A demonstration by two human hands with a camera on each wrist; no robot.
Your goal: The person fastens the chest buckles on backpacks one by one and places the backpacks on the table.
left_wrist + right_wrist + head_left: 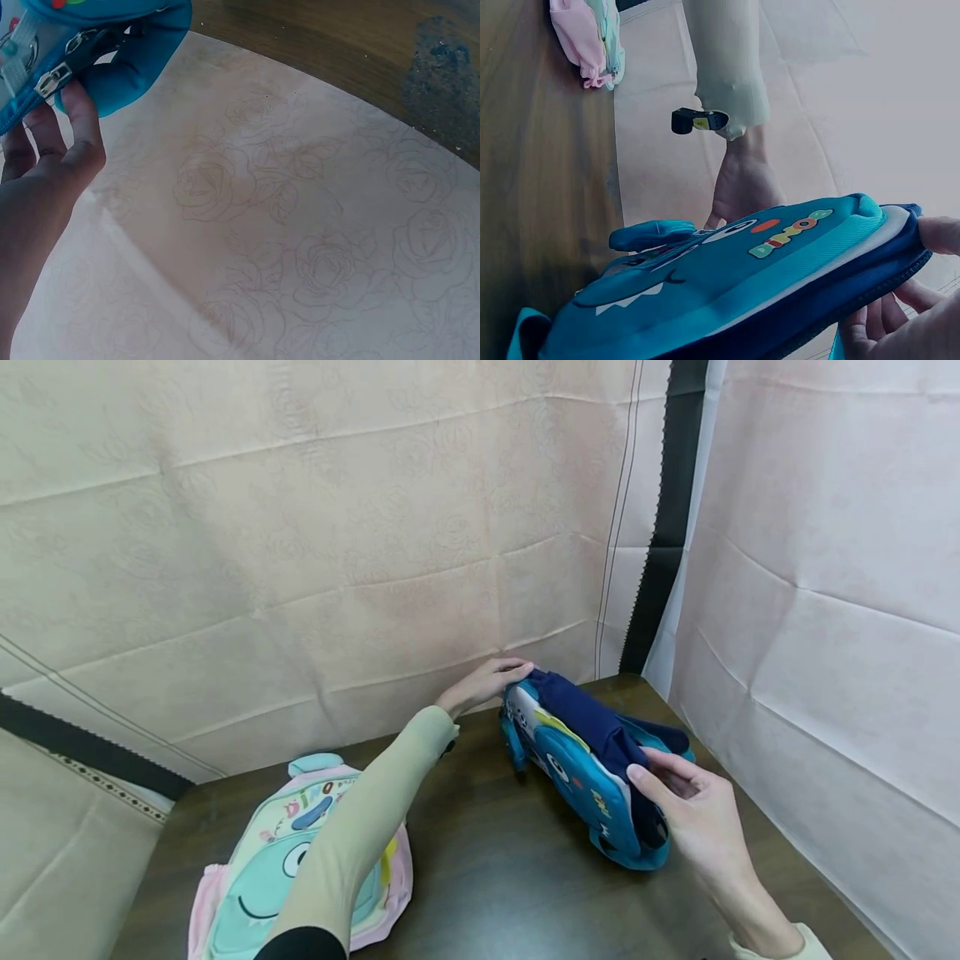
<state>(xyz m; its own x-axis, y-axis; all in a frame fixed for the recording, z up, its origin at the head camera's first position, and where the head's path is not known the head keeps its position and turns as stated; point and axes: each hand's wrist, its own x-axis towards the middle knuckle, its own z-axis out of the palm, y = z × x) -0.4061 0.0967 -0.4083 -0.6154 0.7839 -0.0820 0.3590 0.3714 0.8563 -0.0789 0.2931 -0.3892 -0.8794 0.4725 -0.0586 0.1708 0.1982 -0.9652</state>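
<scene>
A blue children's backpack (pixel 581 777) with a cartoon face and dinosaur teeth lies tilted on the table's right side, its dark navy side facing up. My left hand (pixel 495 677) holds its far end; in the left wrist view those fingers (pixel 84 124) are at the edge beside a metal zipper pull (pixel 52 79). At the near end, my right hand (pixel 701 814) pinches the navy edge between thumb and fingers. The right wrist view shows the thumb (pixel 939 234) on one side of that edge and the fingers below. Part of the left hand is hidden behind the bag there.
A pink and mint backpack (pixel 255 868) with a smiling face lies at the table's left, partly covered by my left sleeve (pixel 375 827). Patterned pale cloth (pixel 390 527) hangs behind the brown table (pixel 480 893), and another pale sheet (pixel 840 610) borders its right side.
</scene>
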